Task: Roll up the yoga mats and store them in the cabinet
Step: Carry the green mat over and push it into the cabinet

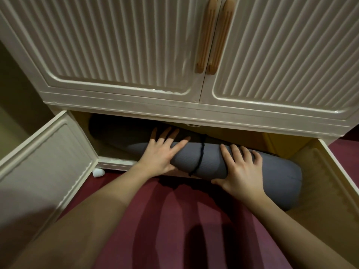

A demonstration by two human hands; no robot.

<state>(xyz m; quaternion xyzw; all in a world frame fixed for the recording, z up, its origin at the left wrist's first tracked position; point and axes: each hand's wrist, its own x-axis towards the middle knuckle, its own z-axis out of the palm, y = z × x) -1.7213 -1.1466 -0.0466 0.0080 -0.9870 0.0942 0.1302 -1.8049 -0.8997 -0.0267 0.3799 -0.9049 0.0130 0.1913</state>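
Maroon carpet (174, 220) runs up to a cream ribbed cabinet (120, 55) whose two lower doors stand swung open. Across the open bottom compartment lies a rolled grey yoga mat (209, 158), bound with a black cord (200, 158), its left end inside and its right end jutting out. Both the left hand (161, 152) and the right hand (240, 167) press on it, fingers spread flat.

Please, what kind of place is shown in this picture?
Probably a room in a home, though little shows. A white ribbed cabinet with wooden handles stands on dark red carpet, and both hands press a rolled grey yoga mat into its open lower compartment.
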